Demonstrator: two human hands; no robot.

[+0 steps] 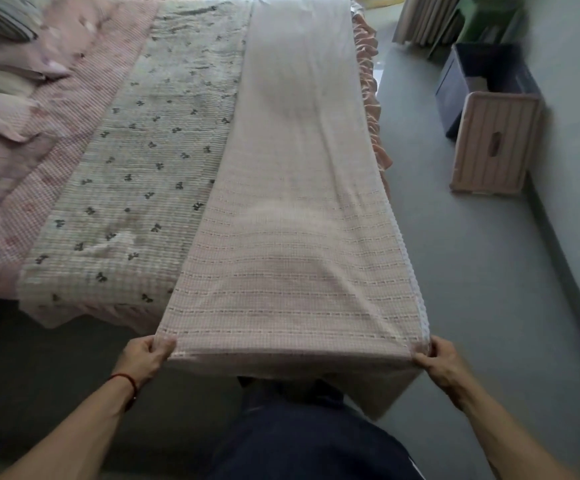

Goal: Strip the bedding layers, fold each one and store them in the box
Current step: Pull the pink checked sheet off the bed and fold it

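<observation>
A long pale pink woven blanket (pixel 292 188), folded into a narrow strip, runs along the right side of the bed. My left hand (pixel 146 355) grips its near left corner and my right hand (pixel 435 358) grips its near right corner, holding the near edge taut above my legs. Beside it on the bed lies a cream quilt with small dark bows (pixel 136 188), and further left a pink checked cover (pixel 49 140). A dark open storage box (pixel 454 88) stands on the floor at the right wall, its pink striped lid (pixel 492 147) leaning against it.
Pillows (pixel 1 81) are piled at the bed's far left. A ruffled pink bed skirt (pixel 373 109) hangs on the right side of the bed. Grey floor (pixel 472 271) runs between bed and wall. Curtains (pixel 430 19) hang at the far right.
</observation>
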